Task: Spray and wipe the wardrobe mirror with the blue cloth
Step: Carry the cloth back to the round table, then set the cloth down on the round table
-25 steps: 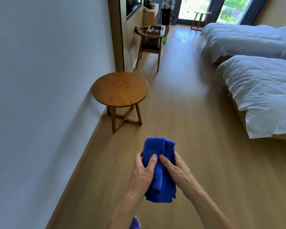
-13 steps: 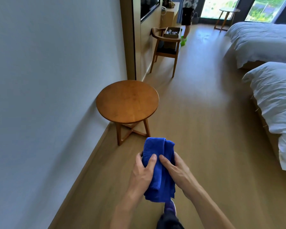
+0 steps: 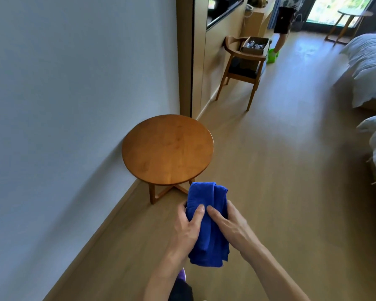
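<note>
Near the table (image 3: 167, 148), hands (image 3: 187, 230) (image 3: 233, 227) grip blue cloth (image 3: 206, 198).

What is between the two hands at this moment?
A folded blue cloth, gripped by the left hand and the right hand; the head view shows it.

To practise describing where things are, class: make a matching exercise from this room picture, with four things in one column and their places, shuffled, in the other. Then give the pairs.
Things:
1 blue cloth
2 round table
3 cardboard box
4 white bedding

Places:
A on the chair
B held by the left hand and right hand
C at the right edge of view
D beside the pale wall

Pairs: 1-B, 2-D, 3-A, 4-C
</note>
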The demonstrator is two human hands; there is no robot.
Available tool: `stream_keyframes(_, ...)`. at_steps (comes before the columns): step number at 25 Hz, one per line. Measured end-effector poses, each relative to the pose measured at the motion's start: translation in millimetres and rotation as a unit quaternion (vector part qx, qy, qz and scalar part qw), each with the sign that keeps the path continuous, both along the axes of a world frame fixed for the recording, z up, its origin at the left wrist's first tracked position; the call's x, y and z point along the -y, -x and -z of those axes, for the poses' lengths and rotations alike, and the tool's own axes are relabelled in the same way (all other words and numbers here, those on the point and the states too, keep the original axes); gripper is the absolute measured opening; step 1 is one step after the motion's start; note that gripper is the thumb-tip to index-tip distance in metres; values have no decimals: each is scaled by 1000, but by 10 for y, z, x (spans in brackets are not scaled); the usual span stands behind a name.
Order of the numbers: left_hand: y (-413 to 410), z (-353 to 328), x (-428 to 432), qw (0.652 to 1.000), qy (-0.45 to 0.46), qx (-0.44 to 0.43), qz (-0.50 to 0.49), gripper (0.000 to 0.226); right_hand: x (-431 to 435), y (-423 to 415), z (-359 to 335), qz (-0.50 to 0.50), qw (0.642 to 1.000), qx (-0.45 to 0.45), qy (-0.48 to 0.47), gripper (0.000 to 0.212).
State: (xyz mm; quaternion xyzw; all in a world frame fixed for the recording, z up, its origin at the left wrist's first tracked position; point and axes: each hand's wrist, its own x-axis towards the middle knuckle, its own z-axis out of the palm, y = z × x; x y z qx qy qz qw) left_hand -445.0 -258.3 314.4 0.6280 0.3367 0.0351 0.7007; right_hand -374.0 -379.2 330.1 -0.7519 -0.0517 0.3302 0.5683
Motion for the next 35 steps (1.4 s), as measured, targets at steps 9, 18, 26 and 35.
stream_keyframes(9, -1634, 320, -671, 1000, 23, 0, 3, 38, -673, -1593, 84, -13, 997, 19, 68, 22)
stream_keyframes(18, -2444, 356, -1658, 998, 6, -5, -69, 41, -1775, -2672, 75, -112, 991, 16, 71, 20)
stream_keyframes(26, -2817, 621, -2036, 976, 37, -54, -207, 32, -2520, -3337, 317, -270, 956, 23, 111, 18)
stream_keyframes(35, -3956, 790, -1961, 911, 112, -108, -381, 39, -3041, -4710, 759, -440, 885, 18, 154, 21)
